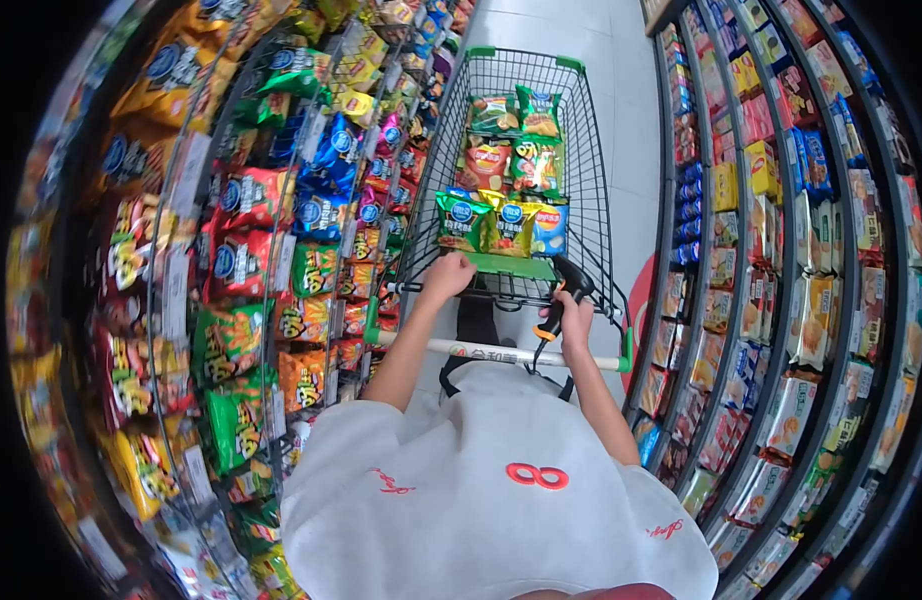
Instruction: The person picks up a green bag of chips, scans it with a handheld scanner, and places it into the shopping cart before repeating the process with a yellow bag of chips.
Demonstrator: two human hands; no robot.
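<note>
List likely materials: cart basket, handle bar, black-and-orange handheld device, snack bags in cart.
Cart basket: probably coated metal; thin, dark wires form an open grid.
Handle bar: pale, smooth, plastic-looking surface with printing; core can't be told.
Handheld device, in the right hand: likely hard plastic; moulded curves, dark body, orange trim.
Snack bags: probably glossy plastic film; shiny highlights, puffed shape. Foil lining can't be seen.
</note>
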